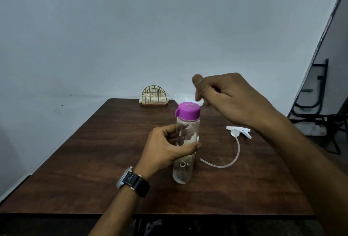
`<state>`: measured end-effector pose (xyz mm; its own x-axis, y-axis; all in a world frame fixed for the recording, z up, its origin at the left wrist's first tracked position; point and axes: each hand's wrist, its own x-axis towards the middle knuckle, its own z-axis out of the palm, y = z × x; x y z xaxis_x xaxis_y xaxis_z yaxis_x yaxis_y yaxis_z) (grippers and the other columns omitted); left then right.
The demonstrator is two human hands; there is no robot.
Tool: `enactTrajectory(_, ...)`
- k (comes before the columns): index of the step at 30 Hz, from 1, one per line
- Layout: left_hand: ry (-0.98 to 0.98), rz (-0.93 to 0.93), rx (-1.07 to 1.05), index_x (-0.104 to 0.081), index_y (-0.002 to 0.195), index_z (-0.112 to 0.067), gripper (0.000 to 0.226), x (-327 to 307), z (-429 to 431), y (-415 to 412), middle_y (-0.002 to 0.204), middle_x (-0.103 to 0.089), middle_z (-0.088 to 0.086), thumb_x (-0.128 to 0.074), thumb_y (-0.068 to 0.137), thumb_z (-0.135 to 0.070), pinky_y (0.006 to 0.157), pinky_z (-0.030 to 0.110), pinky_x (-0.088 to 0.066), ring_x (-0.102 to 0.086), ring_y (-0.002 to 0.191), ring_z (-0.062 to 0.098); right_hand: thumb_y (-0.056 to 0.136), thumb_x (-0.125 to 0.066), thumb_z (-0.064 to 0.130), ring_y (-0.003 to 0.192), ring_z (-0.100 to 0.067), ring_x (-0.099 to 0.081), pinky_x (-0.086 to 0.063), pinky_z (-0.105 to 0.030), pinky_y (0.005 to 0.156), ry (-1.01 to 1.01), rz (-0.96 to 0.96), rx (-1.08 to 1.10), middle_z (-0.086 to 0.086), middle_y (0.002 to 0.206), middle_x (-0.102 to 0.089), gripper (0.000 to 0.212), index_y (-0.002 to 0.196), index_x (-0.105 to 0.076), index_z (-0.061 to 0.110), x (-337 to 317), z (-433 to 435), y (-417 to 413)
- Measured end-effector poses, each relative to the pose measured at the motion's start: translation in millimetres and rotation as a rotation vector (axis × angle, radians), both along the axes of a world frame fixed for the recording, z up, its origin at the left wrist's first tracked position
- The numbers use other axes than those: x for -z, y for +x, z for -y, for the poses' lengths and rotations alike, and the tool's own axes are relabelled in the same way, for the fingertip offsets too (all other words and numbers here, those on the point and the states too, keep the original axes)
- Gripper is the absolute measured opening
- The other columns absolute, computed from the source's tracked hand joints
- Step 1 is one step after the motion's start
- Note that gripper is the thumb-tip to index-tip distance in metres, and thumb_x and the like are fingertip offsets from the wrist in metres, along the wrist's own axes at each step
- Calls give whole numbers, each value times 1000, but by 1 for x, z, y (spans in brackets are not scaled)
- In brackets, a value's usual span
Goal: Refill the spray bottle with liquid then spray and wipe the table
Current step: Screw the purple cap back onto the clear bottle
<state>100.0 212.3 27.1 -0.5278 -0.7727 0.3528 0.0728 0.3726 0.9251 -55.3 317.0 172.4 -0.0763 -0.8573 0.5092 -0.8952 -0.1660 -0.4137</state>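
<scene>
Near edge: dark wood table (75, 179), on which I read everything else. Nearest me, a left wrist wearing a watch (125, 177) with a dark strap. Just beyond it, the left hand (165, 147) grips the middle of a clear bottle (185, 169), thumb across the front and fingers curled round the far side. The bottle stands upright near the table's centre, with a printed pattern on its wall and a little pale liquid at the bottom. A purple cap (188, 111) sits closed on its neck. To the right, apart from the bottle, a thin clear tube (238, 147) curves over the wood up to a white spray head (239, 132), which lies on its side, off any bottle. Above and beyond the cap is the right hand (231, 100), thumb raised and fingers curled inward. I cannot tell whether they pinch anything. Their tips are close to the rim of a translucent funnel (183, 97) that stands directly behind the cap. What the funnel rests in is hidden by the bottle, apart from a pale sliver at the bottle's right edge. At the far edge, a gold wire holder (154, 96) with pale napkins stands before a plain wall. At far right, beyond the table, a dark chair (316, 104).
</scene>
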Motion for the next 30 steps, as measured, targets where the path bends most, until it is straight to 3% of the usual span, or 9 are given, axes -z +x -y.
enactTrajectory(2,5,4,-5,-77,119,-14,56,0,1,-1,104,-82,-1,-98,68,-17,93,37,-62,-78,102,14,104,-54,44,93,3,-65,-50,-24,82,52,-22,-96,17,107,-74,25,110,-75,33,4,3,0)
enactTrajectory(4,12,-5,-10,-77,118,-14,55,1,2,-2,104,-82,-1,-98,68,-18,91,36,-62,-78,102,14,102,-62,31,114,8,-61,-50,-19,96,166,-29,-187,25,125,-68,25,125,-69,38,6,6,1)
enactTrajectory(7,22,-21,1,-78,116,-15,53,1,1,-2,103,-82,0,-98,67,-15,92,38,-62,-78,102,17,96,-69,25,104,16,-62,-52,-13,91,245,-19,-178,31,114,-68,33,123,-69,44,9,7,2)
enactTrajectory(9,19,-27,6,-79,112,-14,48,1,0,-1,101,-82,2,-98,68,-12,91,38,-63,-79,100,19,93,-67,50,87,7,-65,-52,-21,80,182,-74,-69,25,103,-71,25,117,-69,43,7,8,3)
enactTrajectory(12,18,-39,12,-80,109,-14,43,2,0,-1,101,-82,1,-96,69,-9,90,36,-63,-79,99,18,86,-44,79,73,-1,-58,-45,-28,67,92,-140,33,12,87,-68,51,98,-71,37,7,7,-1)
enactTrajectory(16,23,-18,15,-78,116,-13,52,2,1,-3,104,-82,1,-98,68,-15,92,38,-62,-78,102,18,93,-65,51,102,1,-63,-53,-21,85,95,-28,-102,19,117,-67,30,121,-69,40,9,6,-2)
enactTrajectory(20,17,-37,1,-78,116,-15,52,3,1,-3,102,-82,0,-98,68,-13,89,31,-61,-78,101,14,94,-72,12,121,9,-59,-49,-14,101,251,5,-238,25,131,-65,48,130,-65,44,13,9,1)
enactTrajectory(27,-48,-36,-5,-81,106,-16,40,3,-2,1,99,-82,0,-96,70,-12,86,35,-64,-79,97,19,86,-80,19,102,-1,-66,-57,-31,95,207,-78,-140,23,111,-70,42,117,-73,45,9,13,9)
enactTrajectory(30,-51,22,60,-79,105,-9,34,0,-1,2,88,-81,-8,-93,74,-7,75,23,-59,-76,83,8,86,-81,34,107,1,-65,-57,-32,97,235,-97,-157,24,114,-71,31,114,-74,45,3,12,10)
